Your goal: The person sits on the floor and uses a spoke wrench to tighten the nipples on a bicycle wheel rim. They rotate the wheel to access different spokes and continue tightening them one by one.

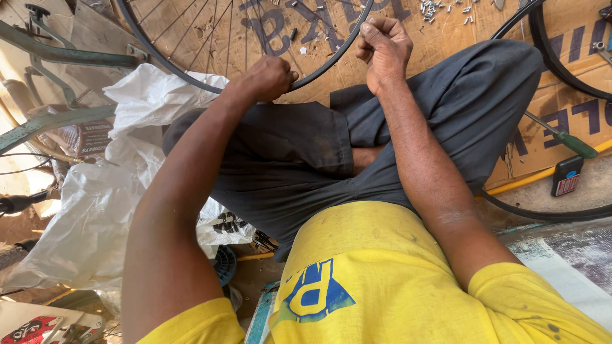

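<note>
Brown printed cardboard floor [446,38] under everything; at far left, crumpled white plastic sheet [95,210]; left hand [268,78] curled shut on thin black spoked wheel rim [191,78], arcing left to right; right hand [384,44] just beside, fingers bunched over same rim; green-handled screwdriver [574,143] well apart, right.

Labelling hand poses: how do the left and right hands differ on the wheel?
The left hand is closed over the wheel rim, knuckles up. The right hand sits further along the rim, fingers bunched at its edge; whether it pinches anything is unclear. Both are bare and touch the same spoked wheel.
</note>
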